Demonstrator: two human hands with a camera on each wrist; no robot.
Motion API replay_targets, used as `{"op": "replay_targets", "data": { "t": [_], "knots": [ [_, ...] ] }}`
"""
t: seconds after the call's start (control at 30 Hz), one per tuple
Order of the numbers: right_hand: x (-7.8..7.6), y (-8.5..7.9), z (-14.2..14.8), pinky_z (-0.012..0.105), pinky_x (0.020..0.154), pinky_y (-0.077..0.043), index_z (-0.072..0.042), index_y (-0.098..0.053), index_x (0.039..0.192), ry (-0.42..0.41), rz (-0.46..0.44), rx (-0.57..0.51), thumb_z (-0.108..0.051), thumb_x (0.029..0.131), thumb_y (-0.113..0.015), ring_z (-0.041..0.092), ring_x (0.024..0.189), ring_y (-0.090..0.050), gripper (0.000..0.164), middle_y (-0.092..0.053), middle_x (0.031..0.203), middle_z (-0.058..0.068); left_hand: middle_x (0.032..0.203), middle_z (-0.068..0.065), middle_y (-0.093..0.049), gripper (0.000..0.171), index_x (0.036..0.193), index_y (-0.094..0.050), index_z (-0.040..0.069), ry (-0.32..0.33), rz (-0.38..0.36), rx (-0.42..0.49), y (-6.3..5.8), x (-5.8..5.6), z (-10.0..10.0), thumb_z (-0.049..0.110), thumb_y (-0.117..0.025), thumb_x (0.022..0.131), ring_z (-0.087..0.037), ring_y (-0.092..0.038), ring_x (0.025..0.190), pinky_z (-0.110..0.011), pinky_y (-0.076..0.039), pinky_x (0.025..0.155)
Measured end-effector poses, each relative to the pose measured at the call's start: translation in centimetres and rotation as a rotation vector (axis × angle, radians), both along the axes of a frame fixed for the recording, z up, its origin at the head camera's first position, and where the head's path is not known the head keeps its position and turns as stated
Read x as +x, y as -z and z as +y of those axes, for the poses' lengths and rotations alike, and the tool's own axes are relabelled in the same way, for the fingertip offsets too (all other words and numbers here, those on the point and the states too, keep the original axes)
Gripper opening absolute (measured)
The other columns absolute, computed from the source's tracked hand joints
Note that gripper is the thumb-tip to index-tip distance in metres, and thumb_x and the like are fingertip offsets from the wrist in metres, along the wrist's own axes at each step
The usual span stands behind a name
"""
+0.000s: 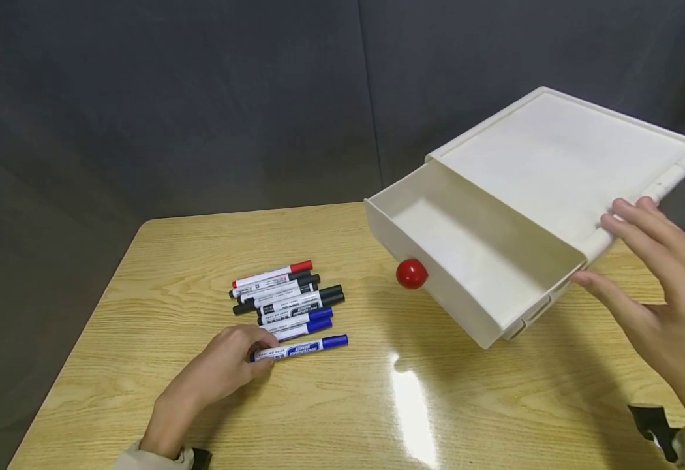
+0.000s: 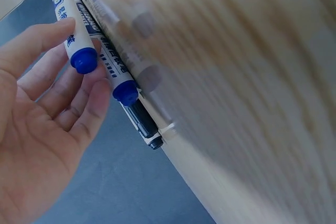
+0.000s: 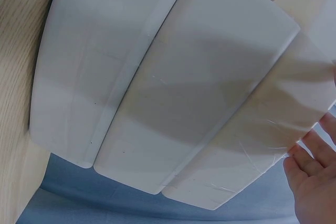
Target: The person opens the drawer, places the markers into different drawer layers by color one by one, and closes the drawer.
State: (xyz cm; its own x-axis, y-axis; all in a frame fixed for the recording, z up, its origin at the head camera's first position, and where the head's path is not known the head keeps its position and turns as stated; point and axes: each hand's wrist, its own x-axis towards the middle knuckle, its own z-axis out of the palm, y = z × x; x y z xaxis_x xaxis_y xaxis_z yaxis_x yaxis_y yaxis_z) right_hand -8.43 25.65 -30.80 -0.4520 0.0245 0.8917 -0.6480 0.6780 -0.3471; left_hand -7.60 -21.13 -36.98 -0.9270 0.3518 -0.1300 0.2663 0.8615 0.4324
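My left hand [image 1: 225, 365] pinches a blue-capped whiteboard marker [image 1: 304, 349] near its end, thumb on one side and fingertips on the other, close over the table. In the left wrist view the held marker [image 2: 79, 35] lies beside another blue marker [image 2: 113, 66]. At the right stands a white drawer unit [image 1: 565, 156] with its top drawer [image 1: 466, 297] pulled out, bare inside, with a red round knob [image 1: 411, 273] on its front. My right hand [image 1: 671, 281] touches the unit's right top edge, its fingers extended and thumb near the drawer opening.
Beyond my left hand several markers lie side by side, among them a red-capped marker [image 1: 272, 274], a black-capped marker [image 1: 301, 302] and a blue-capped marker [image 1: 295, 323]. They rest on a wood-grain table [image 1: 172, 281]. A dark curtain [image 1: 231, 104] hangs behind.
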Motion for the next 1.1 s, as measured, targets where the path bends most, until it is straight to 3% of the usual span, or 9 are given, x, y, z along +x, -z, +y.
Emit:
{"op": "replay_targets", "data": {
  "t": [0.2, 0.4, 0.83, 1.1],
  "knots": [
    [0.0, 0.1, 0.1, 0.035, 0.116, -0.040, 0.012, -0.069, 0.108, -0.005, 0.000, -0.006, -0.058, 0.084, -0.067, 0.029, 0.131, -0.057, 0.074, -0.067, 0.120, 0.028, 0.095, 0.002, -0.073, 0.014, 0.100, -0.075, 0.010, 0.005, 0.027, -0.002, 0.0, 0.1, 0.1, 0.009, -0.075, 0.086, -0.006, -0.061, 0.086, -0.032, -0.055, 0.078],
    [-0.1, 0.2, 0.2, 0.036, 0.116, -0.040, 0.011, -0.070, 0.109, -0.008, 0.002, -0.007, -0.058, 0.084, -0.068, 0.031, 0.131, -0.057, 0.073, -0.067, 0.121, 0.026, 0.097, 0.000, -0.073, 0.015, 0.103, -0.074, 0.008, 0.012, 0.022, 0.015, -0.2, 0.0, 0.2, 0.006, -0.073, 0.088, -0.007, -0.059, 0.084, -0.029, -0.053, 0.074],
    [0.3, -0.6, -0.5, 0.032, 0.117, -0.039, 0.014, -0.068, 0.108, 0.015, -0.019, 0.002, -0.060, 0.086, -0.064, 0.021, 0.133, -0.054, 0.077, -0.066, 0.121, 0.029, 0.098, -0.001, -0.072, 0.017, 0.104, -0.074, 0.010, -0.003, 0.019, 0.085, -0.9, -0.2, 0.6, 0.004, -0.071, 0.088, -0.007, -0.057, 0.081, -0.021, -0.050, 0.067],
    [0.4, -0.8, -0.7, 0.031, 0.117, -0.038, 0.015, -0.067, 0.108, 0.019, -0.024, 0.003, -0.060, 0.087, -0.063, 0.017, 0.133, -0.054, 0.079, -0.065, 0.120, 0.031, 0.104, -0.002, -0.073, 0.018, 0.107, -0.073, 0.011, 0.014, 0.080, 0.102, -1.2, -0.1, 0.7, 0.007, -0.071, 0.090, -0.013, -0.065, 0.097, -0.034, -0.057, 0.082]
  ]
}}
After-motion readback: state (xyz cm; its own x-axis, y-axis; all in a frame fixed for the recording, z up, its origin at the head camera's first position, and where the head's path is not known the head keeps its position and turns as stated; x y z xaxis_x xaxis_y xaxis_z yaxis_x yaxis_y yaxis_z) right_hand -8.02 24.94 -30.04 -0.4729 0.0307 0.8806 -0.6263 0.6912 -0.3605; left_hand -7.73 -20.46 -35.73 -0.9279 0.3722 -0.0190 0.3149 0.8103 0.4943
